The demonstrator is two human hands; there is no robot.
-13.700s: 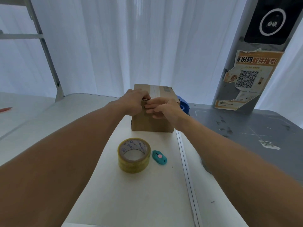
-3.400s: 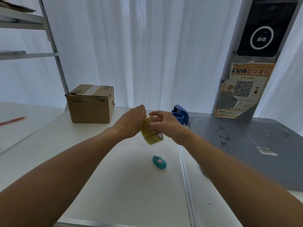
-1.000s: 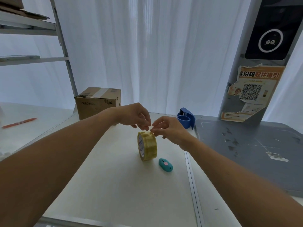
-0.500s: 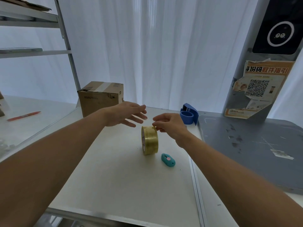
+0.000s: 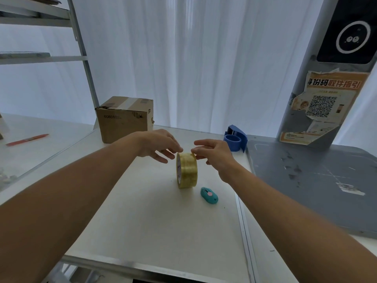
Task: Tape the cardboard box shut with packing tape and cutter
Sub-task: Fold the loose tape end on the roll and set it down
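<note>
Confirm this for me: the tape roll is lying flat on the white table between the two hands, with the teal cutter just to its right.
Not quite: the tape roll is standing on its edge, not lying flat, as the head view shows. The rest holds: it is on the white table between the left hand and right hand, with the teal cutter just to its right.
</note>
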